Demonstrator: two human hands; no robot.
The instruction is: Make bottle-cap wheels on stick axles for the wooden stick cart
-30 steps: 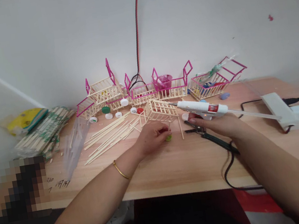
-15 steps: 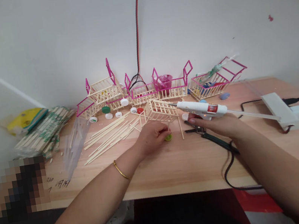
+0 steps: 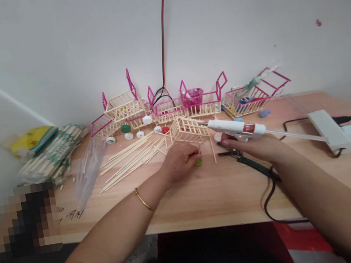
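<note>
My left hand [image 3: 182, 161] is closed in a pinch at a small green bottle cap [image 3: 198, 161] low over the table; the fingers partly hide it. A short pale stick seems to rise from the fingertips. In my right hand [image 3: 248, 146] is a white hot glue gun [image 3: 233, 127], its nozzle pointing left and a clear glue stick [image 3: 297, 134] sticking out behind. Just beyond my left hand stands a small slatted frame of wooden sticks [image 3: 190, 129], near the nozzle tip. Beneath my right hand lie dark-handled pliers [image 3: 251, 166].
Loose wooden sticks [image 3: 130, 161] lie left of my hands, with bagged sticks [image 3: 54, 151] beyond. Along the wall stand several stick carts with magenta frames [image 3: 168, 108] and cap wheels, and a magenta-stained cup [image 3: 194, 97]. A white power strip [image 3: 332, 131] and cords are at the right.
The view has shifted very slightly. Both hands, the glue gun and the stick frame keep nearly the same positions.
</note>
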